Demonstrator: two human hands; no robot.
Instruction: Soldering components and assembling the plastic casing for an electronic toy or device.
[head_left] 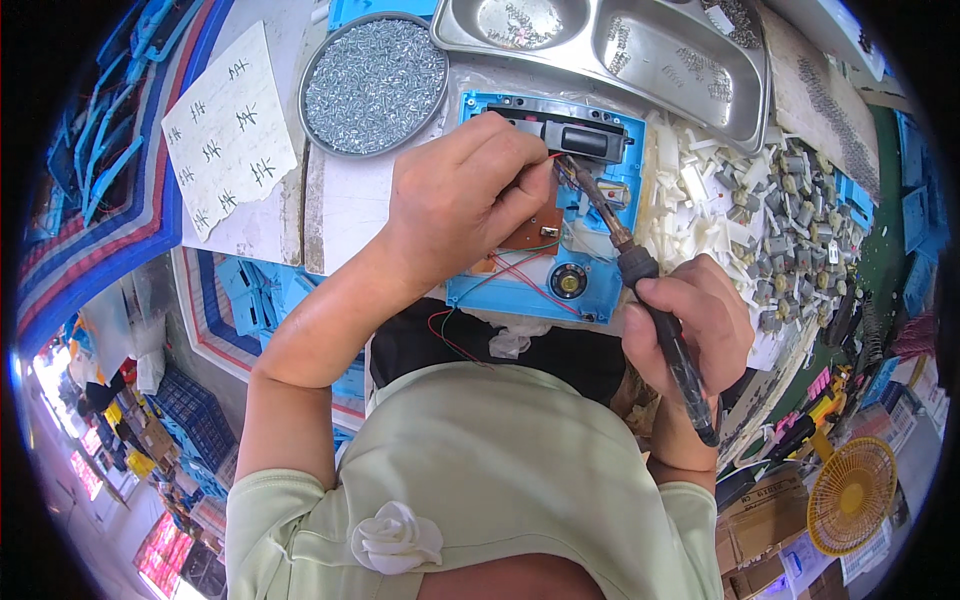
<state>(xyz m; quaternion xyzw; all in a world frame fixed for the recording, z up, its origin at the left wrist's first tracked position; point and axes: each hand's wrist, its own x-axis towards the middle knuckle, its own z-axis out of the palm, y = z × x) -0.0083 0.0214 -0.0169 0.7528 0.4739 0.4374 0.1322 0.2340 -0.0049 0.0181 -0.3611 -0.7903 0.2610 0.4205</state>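
A blue plastic housing (605,302) lies in front of me on the bench. Inside it are a brown circuit board (522,236), a round black speaker (568,281), a black block-shaped part (590,142) and loose red and green wires (530,284). My left hand (465,190) pinches over the housing's upper middle, and a bit of red wire shows at its fingertips. In my right hand (700,320) is a soldering iron (637,266), gripped by its dark handle. Its tip points up-left to the spot beside my left fingertips; whether it touches is too small to tell.
A round tray of small screws (375,85) stands far left, by a paper with handwriting (230,130). A steel compartment tray (600,50) with small metal parts is at the back. White plastic pieces (690,190) and grey motor-like parts (790,210) heap on the right.
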